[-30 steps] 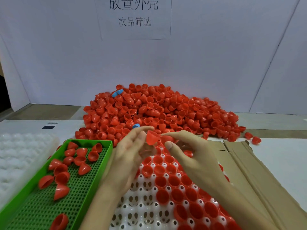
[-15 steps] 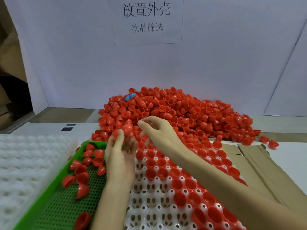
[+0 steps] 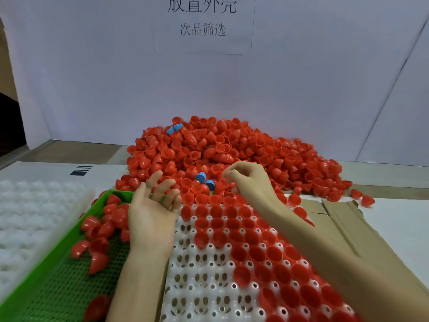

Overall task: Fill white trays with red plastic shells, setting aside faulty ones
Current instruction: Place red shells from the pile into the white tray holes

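A paper sign [image 3: 204,24] taped to the white back wall reads 放置外壳 in large characters, with 次品筛选 in smaller ones beneath. A short block of black bars [image 3: 79,170] is printed on the white sheet at the far left of the worktop [image 3: 399,219].

The white tray [image 3: 199,287] lies in front of the person, its long axis running from the near edge towards the pile and slanting a little to the right as it comes nearer. Its red shells [image 3: 255,247] sit mouth up in the sockets, filling the far rows and the right side. The near-left sockets show bare white plastic with dark holes. The shells are glossy, rounded cups of bright red.

Behind the tray a loose pile of shells [image 3: 243,147] is heaped against the wall, the shells pointing every way, with a few blue shells [image 3: 205,180] among them.

The left hand [image 3: 151,219] hovers palm up over the seam between the white tray and the green tray [image 3: 53,287], its fingers [image 3: 160,184] loosely spread and holding nothing. The green tray holds scattered red shells, most of them tipped on their sides.

The right hand [image 3: 250,182] hangs over the near edge of the pile with its fingers curled. Whether they pinch a shell cannot be told.

Flattened cardboard [image 3: 343,219] lies to the right.
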